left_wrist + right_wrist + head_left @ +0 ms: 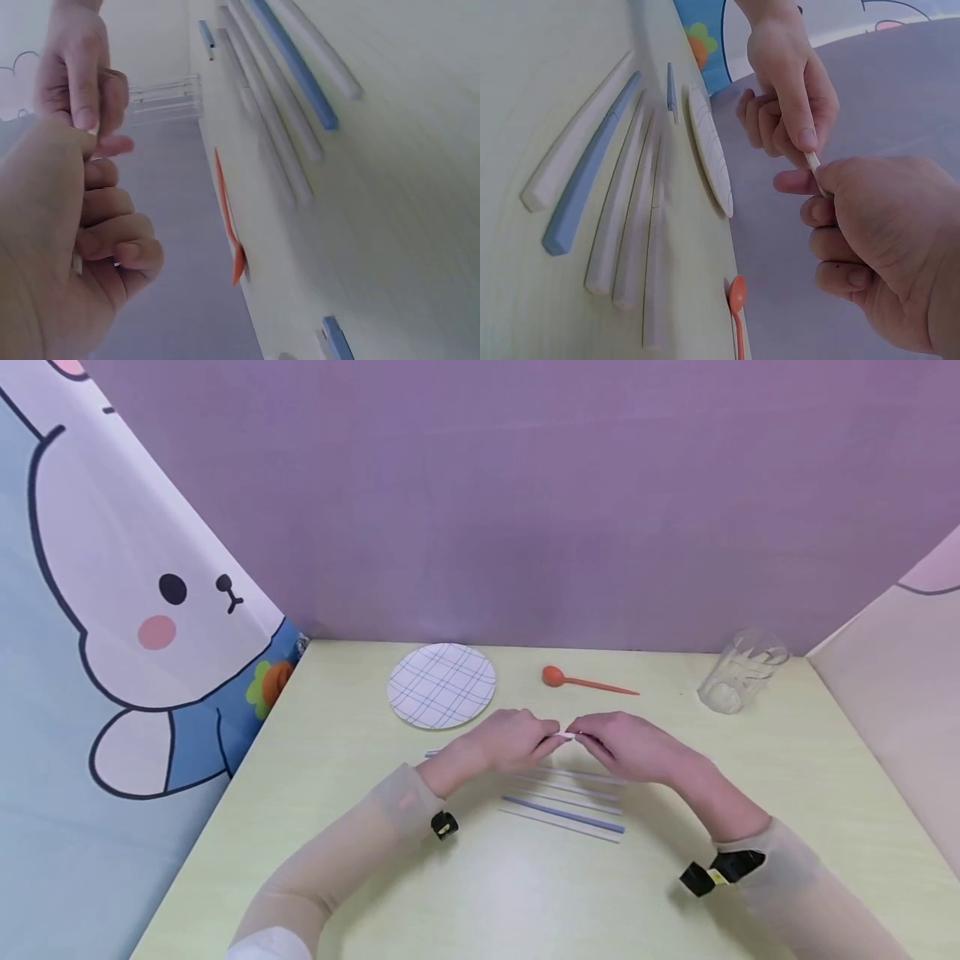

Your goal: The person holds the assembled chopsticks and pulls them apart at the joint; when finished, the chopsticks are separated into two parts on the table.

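Pale table beneath, a white stick runs left to right.

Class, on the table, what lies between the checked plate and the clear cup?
In the head view, an orange spoon lies between the checked plate and the clear cup, touching neither.

Pale yellow-green table, softly lit at six o'clock; plain purple wall at twelve; blue wall with cartoon rabbit at nine; whitish wall at three.
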`<state>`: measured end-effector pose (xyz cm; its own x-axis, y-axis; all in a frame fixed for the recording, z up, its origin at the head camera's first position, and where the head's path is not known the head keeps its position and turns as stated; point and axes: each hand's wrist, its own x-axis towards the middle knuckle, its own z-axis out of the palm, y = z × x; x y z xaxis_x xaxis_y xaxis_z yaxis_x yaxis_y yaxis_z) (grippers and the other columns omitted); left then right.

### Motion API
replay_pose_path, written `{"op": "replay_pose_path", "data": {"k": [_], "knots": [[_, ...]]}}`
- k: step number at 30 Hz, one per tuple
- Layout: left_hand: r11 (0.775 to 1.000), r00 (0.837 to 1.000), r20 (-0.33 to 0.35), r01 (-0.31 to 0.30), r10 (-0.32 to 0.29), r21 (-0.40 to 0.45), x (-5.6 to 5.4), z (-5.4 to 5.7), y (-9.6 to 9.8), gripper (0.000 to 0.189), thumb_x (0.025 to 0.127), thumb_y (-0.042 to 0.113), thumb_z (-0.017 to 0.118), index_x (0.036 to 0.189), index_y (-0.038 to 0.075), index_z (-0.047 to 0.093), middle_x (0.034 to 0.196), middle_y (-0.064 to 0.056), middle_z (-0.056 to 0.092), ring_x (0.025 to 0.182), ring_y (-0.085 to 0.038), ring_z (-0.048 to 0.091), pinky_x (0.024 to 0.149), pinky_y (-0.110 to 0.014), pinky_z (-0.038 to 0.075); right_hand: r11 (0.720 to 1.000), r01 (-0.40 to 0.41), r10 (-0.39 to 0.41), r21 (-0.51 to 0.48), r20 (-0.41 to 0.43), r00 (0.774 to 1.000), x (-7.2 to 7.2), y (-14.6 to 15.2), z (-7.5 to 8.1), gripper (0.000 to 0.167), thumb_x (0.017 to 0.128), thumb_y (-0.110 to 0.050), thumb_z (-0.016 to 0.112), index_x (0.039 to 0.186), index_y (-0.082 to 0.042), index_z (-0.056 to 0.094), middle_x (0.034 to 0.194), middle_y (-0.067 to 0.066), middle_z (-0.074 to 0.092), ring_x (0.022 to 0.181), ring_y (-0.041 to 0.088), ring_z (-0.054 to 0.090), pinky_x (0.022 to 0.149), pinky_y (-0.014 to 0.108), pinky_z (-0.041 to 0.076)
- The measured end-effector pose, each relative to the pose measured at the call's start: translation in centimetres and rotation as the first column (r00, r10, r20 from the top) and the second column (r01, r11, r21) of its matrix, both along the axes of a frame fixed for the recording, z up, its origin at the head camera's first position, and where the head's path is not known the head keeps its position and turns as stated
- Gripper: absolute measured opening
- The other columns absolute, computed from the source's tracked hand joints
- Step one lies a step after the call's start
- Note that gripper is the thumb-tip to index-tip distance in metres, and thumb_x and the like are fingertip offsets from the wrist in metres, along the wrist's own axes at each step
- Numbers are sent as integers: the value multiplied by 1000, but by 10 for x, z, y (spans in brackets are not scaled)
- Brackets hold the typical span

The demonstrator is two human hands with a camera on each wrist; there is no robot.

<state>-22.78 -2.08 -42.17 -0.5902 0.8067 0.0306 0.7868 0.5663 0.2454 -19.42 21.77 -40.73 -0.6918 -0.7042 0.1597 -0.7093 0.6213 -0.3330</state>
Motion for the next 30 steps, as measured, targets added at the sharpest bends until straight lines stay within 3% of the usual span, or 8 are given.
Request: {"op": "replay_pose_path", "data": {"k": [3,7,14,18,24,30], "knots": [[999,1000,-21,16,-17,-41,1,-2,-3,39,115,36,42,81,18,50,62,9,34,56,-9,41,56,-24,34,999,-4,2,40,35,999,0,-1,-1,13,108,-13,60,103,-14,72,75,-14,53,68,0,47,72,26,50],[997,997,-68,18,-23,-76,3,-6,-5,41,116,37,41,81,17,51,61,8,33,55,-11,42,54,-26,34,998,-15,10,55,95,995,1,-3,-2,17,110,-14,56,95,-14,64,69,-14,38,61,-1,37,65,22,41],[997,998,-54,-48,45,-55,11,-8,-7,41,115,39,42,82,17,50,61,7,31,55,-12,40,53,-25,32,999,-33,28,30,131,991,0,-3,-7,21,112,-14,53,91,-14,57,70,-14,31,60,-2,32,64,22,38],[997,994,-83,-72,69,-31,15,-10,-7,40,115,38,44,81,16,48,60,7,29,53,-11,38,51,-24,30,999,-42,40,9,135,990,-1,-2,-7,22,112,-14,53,90,-13,56,71,-14,30,61,-2,31,65,22,37],[999,988,-154,-17,11,-41,16,-9,-7,40,115,37,44,81,16,49,59,8,28,52,-9,34,50,-23,27,997,-70,74,-27,170,983,1,1,-5,26,111,-12,55,86,-19,51,72,-15,27,62,-3,28,62,20,33],[997,985,-159,52,-61,-63,13,-9,-11,39,115,37,44,84,15,54,59,9,31,52,-10,38,51,-24,30,993,-109,117,-48,195,974,2,3,-1,28,110,-13,58,85,-22,49,73,-16,26,62,-3,27,64,20,35]]}}
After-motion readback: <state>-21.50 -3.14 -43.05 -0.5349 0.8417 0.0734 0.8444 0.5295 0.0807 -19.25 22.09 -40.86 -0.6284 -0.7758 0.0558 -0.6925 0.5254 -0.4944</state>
